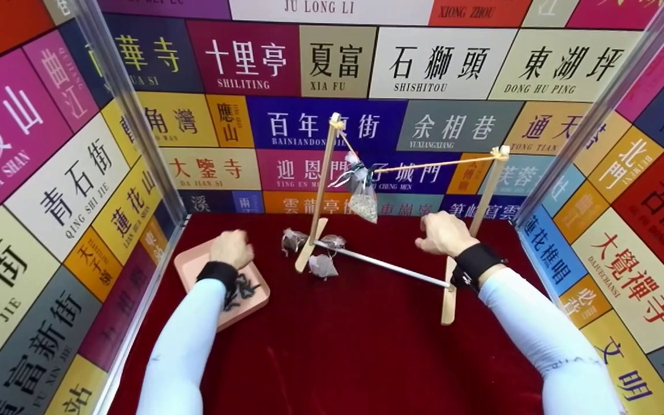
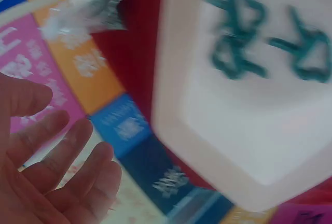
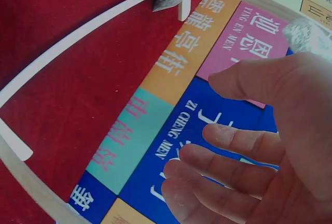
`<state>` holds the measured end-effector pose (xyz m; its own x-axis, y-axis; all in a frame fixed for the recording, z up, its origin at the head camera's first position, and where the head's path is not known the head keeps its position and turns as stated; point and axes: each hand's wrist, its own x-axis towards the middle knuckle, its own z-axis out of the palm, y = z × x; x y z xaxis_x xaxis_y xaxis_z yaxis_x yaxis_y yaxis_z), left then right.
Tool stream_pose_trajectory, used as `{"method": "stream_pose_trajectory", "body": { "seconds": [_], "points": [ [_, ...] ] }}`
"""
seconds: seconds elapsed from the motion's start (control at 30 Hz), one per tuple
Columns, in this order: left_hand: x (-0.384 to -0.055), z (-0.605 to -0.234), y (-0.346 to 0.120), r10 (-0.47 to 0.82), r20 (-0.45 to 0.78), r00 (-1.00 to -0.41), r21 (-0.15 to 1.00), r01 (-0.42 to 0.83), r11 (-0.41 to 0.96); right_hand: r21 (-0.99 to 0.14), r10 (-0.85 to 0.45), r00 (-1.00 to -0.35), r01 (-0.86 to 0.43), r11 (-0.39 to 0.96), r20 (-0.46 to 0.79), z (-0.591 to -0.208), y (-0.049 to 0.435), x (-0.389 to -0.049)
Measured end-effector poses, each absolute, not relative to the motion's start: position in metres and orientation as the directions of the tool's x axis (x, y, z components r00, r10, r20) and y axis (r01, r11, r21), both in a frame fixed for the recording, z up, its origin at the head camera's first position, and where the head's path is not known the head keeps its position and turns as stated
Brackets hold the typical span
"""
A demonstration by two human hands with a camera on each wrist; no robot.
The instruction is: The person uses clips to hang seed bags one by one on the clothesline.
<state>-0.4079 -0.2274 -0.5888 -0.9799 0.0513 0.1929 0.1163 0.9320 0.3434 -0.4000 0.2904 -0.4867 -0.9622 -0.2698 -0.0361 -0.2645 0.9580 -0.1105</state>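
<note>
My left hand [image 1: 231,249] is over the far part of the pink tray [image 2: 223,125], its fingers loosely bent and parted, holding nothing. The green ties [image 1: 242,288] lie in the tray, on the side nearer my body, below and beside my left wrist and apart from my fingers. My fingertips blur in the head view, so I can't fairly say whether they touch the tray's rim.

My right hand [image 1: 446,233] hangs in the air just beside the right post [image 1: 485,199], on its inner side; its fingers are softly curved, spread from the thumb, with nothing between them. The filled clear bag [image 1: 363,206] dangles from the cord [image 1: 441,165] near the left post [image 1: 323,178], a dark green tie at its neck, between my two hands and clear of both. Three more small bags [image 1: 323,265] sit around the left post's foot, to the right of my left hand.
</note>
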Motion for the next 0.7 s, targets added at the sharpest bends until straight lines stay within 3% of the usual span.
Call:
{"method": "stream_pose_trajectory", "body": {
  "seconds": [0.2, 0.43, 0.7],
  "points": [
    [-0.382, -0.612, -0.252, -0.083, 0.054, -0.995, 0.402, -0.055, 0.914, -0.115, -0.261, -0.964, -0.255, 0.96, -0.041, -0.495, 0.298, -0.397],
    [-0.356, -0.656, -0.259, -0.106, -0.174, -0.979, 0.344, -0.161, 0.925, -0.107, -0.243, -0.967, -0.235, 0.966, -0.071, -0.503, 0.299, -0.393],
    [-0.347, -0.67, -0.251, -0.097, -0.174, -0.98, 0.331, -0.151, 0.931, -0.099, -0.251, -0.963, -0.242, 0.965, -0.097, -0.508, 0.298, -0.389]
  ]
}}
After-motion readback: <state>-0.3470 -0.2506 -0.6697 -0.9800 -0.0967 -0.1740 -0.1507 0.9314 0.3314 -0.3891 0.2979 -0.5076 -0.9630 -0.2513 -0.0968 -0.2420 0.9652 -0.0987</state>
